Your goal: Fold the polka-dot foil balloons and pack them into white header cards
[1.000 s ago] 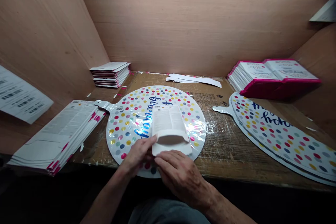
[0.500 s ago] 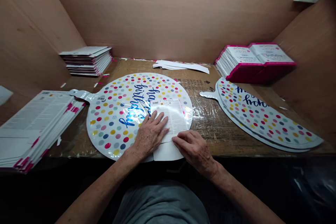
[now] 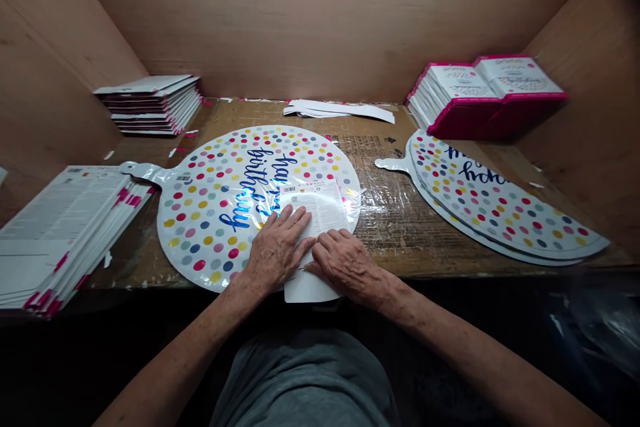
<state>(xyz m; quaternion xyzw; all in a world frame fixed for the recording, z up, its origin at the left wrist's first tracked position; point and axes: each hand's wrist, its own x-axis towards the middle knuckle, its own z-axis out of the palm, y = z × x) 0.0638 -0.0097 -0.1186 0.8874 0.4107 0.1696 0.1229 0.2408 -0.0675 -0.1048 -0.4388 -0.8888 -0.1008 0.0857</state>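
Wooden back panel [image 3: 310, 20], paper strips [image 3: 340, 109]

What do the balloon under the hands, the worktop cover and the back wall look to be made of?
Balloon: likely thin plastic or foil film, glossy; bright glare and small wrinkles at the neck.
Worktop cover: brown cardboard, apparently under clear tape; printed marks and shiny creases.
Back wall: probably plywood or wood-look board, matt; faint grain.

A packing workbench: 3 plywood walls, a cardboard-covered worktop [image 3: 400, 227], stacked printed sleeves [image 3: 55, 213].
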